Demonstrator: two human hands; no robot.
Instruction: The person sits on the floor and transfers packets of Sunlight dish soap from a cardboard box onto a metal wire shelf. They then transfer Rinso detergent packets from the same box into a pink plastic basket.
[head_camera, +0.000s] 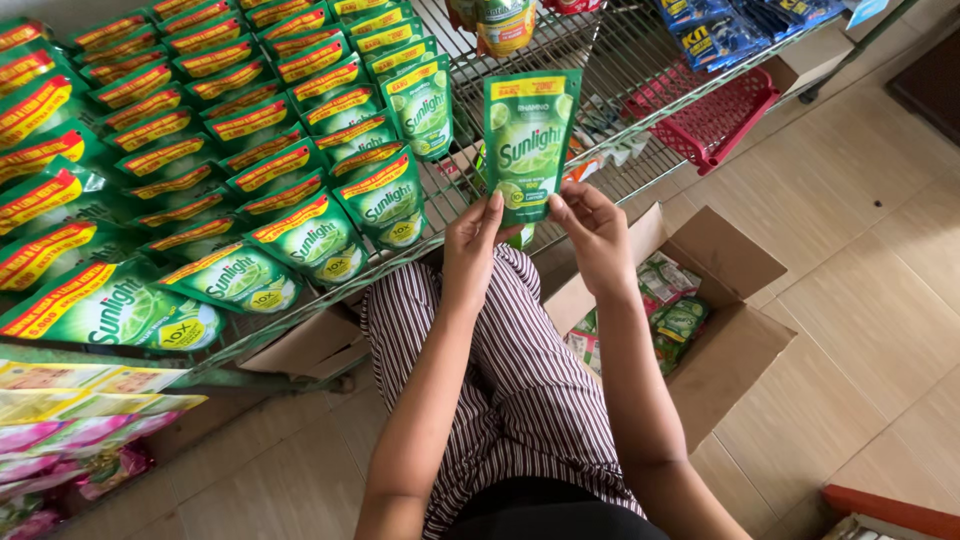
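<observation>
Both my hands pinch one green pouch (530, 145) upright by its bottom edge, left hand (470, 245), right hand (592, 235), just right of the wire shelf's (610, 60) pouch rows (300, 190). Shelving step, I judge; next calls for slotting it beside the last row.

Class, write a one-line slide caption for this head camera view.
Both hands, left hand and right hand, hold a green pouch upright before a wire shelf.

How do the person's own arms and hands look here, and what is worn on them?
Both forearms are bare to above the elbows: no sleeves reach them in the head view. The left hand and right hand wear no gloves, and no rings, watch or bracelets show. The fingernails look short and unpainted. Below the arms, the person wears striped white-and-dark trousers.
</observation>
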